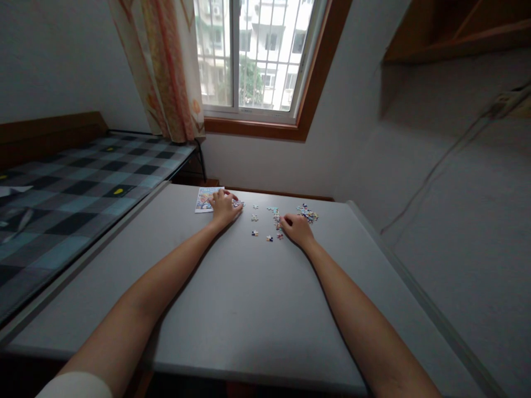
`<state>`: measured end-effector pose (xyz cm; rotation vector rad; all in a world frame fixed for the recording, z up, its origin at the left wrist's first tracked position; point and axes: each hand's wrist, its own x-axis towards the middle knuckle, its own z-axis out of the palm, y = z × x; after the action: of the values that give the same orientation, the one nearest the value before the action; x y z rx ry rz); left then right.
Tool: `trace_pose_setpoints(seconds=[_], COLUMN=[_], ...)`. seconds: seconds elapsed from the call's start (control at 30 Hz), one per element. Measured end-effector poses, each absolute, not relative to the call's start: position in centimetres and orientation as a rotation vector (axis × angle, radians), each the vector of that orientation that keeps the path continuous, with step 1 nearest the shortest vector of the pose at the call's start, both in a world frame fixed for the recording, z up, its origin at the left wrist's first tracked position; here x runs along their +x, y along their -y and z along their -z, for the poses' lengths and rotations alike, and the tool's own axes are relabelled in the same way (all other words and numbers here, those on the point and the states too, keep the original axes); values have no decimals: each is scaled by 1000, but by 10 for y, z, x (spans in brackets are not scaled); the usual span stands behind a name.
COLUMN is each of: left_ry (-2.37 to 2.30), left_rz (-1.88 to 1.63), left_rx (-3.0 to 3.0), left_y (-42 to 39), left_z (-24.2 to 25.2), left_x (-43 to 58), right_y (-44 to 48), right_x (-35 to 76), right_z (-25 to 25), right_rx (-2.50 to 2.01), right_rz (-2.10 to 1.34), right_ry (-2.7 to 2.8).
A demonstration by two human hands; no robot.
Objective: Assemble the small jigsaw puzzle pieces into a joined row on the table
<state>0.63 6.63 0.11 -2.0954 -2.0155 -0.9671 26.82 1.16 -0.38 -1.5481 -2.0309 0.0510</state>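
Observation:
My left hand [224, 208] rests at the far part of the table with its fingers spread, over the edge of a colourful printed picture sheet [202, 202]. Beside its fingertips lies a small cluster of jigsaw puzzle pieces [237, 203]. My right hand [299, 229] is closed, thumb and fingers curled together at the edge of a strip of joined puzzle pieces [276, 215]. Whatever sits between those fingertips is too small to make out. Behind the right hand is a pile of loose pieces [307, 212]. Several single pieces [254, 218] lie between the hands.
The grey-white table [249, 309] has a raised rim along its right side. A bed with a checked cover [103, 171] stands to the left. Beyond the table are a barred window [265, 61] and a curtain [166, 72]. A cable [431, 171] hangs down the right wall.

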Motion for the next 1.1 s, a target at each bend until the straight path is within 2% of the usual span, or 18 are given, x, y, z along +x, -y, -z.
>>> trace_pose_setpoints(seconds=[0.2,0.43,0.7,1.1], left_ry=[1432,1056,941,966], left_rz=[1188,1147,1056,1017], left_rx=[-2350,-2482,-2503,-2468], left_y=[-33,-9,-10,-12], left_z=[-9,-10,-8,-5], left_x=[29,49,49,48], right_y=[-13,-15,-9,-4], right_x=[267,257,248,238], right_z=[5,1,-1,-4], right_rx=[-1447,-1269,-1169,-1102], right_rz=[-125,-465,-618,-612], right_ry=[1936,1646,1697,1804])
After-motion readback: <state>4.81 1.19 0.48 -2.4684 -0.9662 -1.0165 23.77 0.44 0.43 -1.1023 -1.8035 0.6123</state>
